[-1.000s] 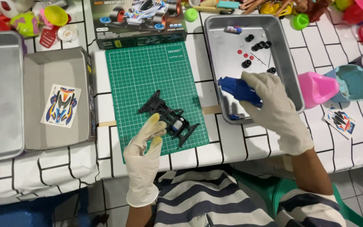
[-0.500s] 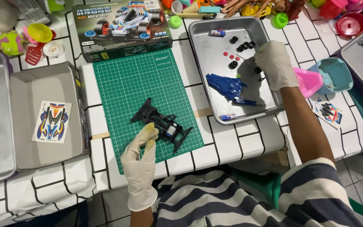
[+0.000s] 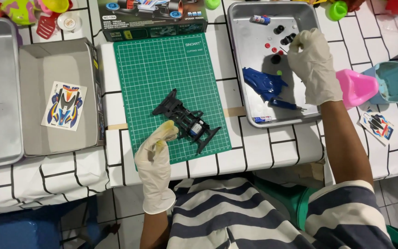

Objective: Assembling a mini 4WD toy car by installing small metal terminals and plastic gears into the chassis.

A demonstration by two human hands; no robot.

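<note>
Your left hand steadies the chassis, fingers closed on its near edge; its long axis runs diagonally across the mat. Your right hand pinches among the small wheels in the tray, far right of the chassis.

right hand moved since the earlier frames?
Yes. The right hand has moved up the metal tray, off the blue car body and to the small black wheels at the far end.

Chassis lies on cutting mat; parts tray right of it, open box left, kit box beyond.
</note>
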